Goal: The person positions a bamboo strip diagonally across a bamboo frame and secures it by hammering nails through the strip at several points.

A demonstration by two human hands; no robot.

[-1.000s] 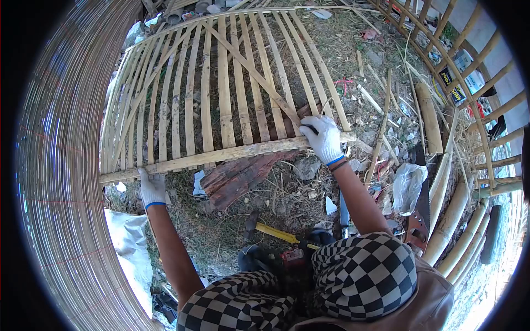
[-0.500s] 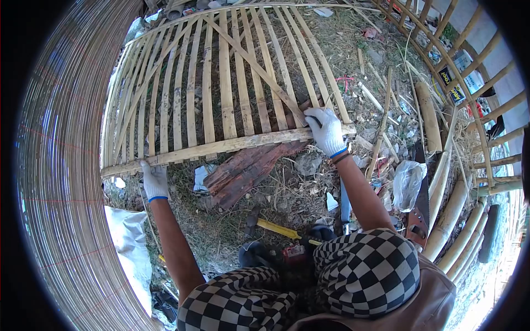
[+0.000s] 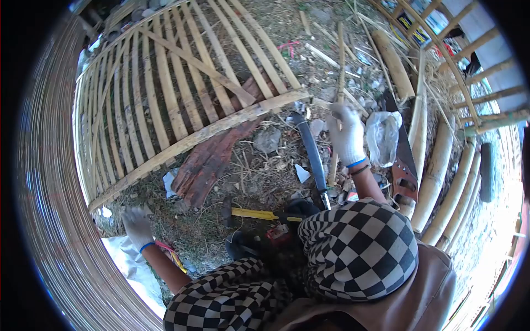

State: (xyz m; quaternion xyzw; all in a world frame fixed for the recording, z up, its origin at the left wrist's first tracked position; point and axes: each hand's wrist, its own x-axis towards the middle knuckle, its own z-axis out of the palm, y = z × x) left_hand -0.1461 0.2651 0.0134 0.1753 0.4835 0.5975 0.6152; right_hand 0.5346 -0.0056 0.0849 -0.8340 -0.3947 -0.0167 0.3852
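A slatted bamboo panel (image 3: 190, 129) with diagonal braces lies on the ground, its near rail running across the view. My left hand (image 3: 137, 226), in a white glove with a blue cuff, is off the rail's left end, fingers loosely stretched and somewhat blurred. Right of the panel, my gloved right hand (image 3: 348, 137) hangs over a thin bamboo strip (image 3: 340, 66), beside a clear plastic bag (image 3: 383, 138). Its fingers are partly bent and smeared by motion, so I cannot make out whether they grip the strip.
A hammer with a yellow handle (image 3: 254, 213) lies near my feet. Nearby are a long dark-handled tool (image 3: 312, 154), a reddish wood slab (image 3: 207, 160) and a handsaw (image 3: 406, 160). Bamboo poles (image 3: 439, 171) lie at right; a slatted screen (image 3: 55, 165) stands at left.
Both hands have let go of the panel's near rail. My right hand has moved right to the bamboo strip; my left has drawn back. The view has turned rightward.
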